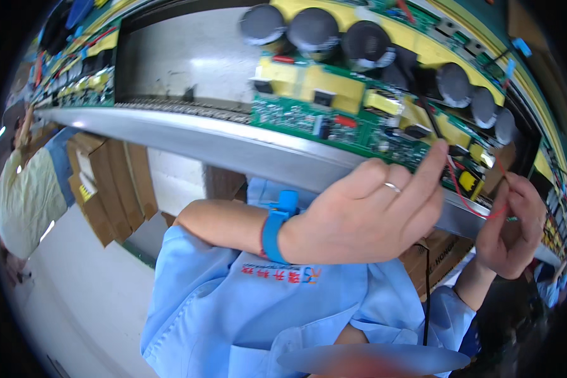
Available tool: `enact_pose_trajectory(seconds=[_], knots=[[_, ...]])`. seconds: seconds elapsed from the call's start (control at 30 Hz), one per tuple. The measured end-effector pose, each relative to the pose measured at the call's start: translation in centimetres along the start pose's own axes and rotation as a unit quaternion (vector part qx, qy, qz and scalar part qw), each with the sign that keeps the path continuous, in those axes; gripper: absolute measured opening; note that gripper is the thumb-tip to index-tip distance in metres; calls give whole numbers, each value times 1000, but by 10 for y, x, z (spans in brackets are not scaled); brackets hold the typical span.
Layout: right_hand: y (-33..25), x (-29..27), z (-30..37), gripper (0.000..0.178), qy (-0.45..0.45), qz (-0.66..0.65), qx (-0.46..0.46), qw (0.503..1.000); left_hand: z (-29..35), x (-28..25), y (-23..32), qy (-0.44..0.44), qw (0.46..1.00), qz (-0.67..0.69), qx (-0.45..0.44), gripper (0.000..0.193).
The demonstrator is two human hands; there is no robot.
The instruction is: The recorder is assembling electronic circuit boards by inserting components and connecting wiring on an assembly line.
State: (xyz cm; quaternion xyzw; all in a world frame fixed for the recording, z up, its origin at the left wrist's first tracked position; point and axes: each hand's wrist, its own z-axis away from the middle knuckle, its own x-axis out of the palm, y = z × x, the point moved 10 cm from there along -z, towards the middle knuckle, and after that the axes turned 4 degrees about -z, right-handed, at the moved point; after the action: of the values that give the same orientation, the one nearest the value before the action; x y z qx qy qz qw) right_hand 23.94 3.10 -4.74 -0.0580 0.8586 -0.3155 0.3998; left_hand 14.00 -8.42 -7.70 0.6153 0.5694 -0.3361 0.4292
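My left hand (pixel 372 214), with a ring and a blue wrist strap (pixel 274 230), reaches over the near edge of a green circuit board (pixel 296 123). Its fingers are curled, and the index fingertip meets the lower end of a thin black rod-like piece (pixel 429 116). What those fingers pinch is hidden. To the right, my right hand (pixel 513 227) closes thumb and finger on a thin red wire (pixel 466 205). That wire loops between the two hands, by a small yellow component (pixel 467 181) at the board's right end.
Large dark round capacitors (pixel 313 31) stand along the board's far side. A metal rail (pixel 201 135) runs along the near edge of the line. Cardboard boxes (pixel 116 183) stand at the left, near another person in pale clothing (pixel 34 195). More circuit boards (pixel 82 85) lie far left.
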Motion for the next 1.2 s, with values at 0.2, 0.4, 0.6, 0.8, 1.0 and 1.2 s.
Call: enact_pose_trajectory(seconds=[0.2, 0.4, 0.6, 0.8, 1.0, 1.2], knots=[[-1, 22, -16, 29, -93, -45, -5, 995, 1, 1, -10, -15, 999, -48, -12, 20], [17, 22, -19, 27, -4, -82, 43, 996, -1, 4, -10, 6, 999, -36, 8, 23], [29, 26, -30, 25, -5, -31, 78, 996, -2, 4, -9, 8, 999, -33, 3, 22], [38, 29, -27, 28, -13, -55, 103, 993, -1, 7, -8, 1, 1000, -29, 5, 21], [34, 28, -32, 36, -104, 6, 128, 986, -3, 4, -8, 5, 1000, -16, 18, 19], [39, 34, -37, 37, -107, -9, 139, 984, 10, -6, -12, 25, 1000, 8, 16, 14]])
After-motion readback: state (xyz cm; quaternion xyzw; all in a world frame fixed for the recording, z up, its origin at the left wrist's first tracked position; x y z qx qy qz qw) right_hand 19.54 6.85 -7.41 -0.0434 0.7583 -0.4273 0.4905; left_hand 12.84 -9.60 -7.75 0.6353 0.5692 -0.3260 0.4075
